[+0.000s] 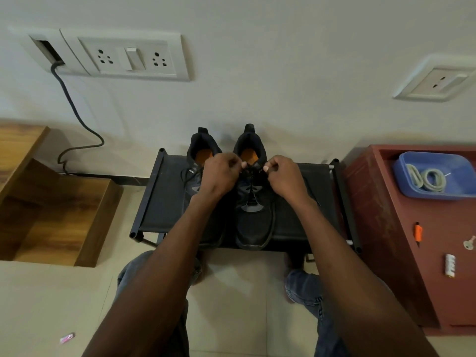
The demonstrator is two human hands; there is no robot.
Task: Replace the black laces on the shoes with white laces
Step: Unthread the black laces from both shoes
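Two black shoes with orange insoles stand side by side on a low black fabric rack [159, 202], heels toward the wall. My left hand [219, 173] and my right hand [286, 176] are both over the top eyelets of the right shoe [253, 217], each pinching the black lace [253, 170] there. The left shoe [198, 150] is partly hidden under my left hand and forearm; a loose black lace end trails off its left side. White laces [425, 177] lie coiled in a blue tray [461, 176] to the right.
A red-brown cabinet [386, 215] stands right of the rack, carrying the tray, an orange object, a key and a battery. Wooden steps [51, 210] are on the left. A black cable [77, 114] hangs from a wall socket panel. My knees are below the rack.
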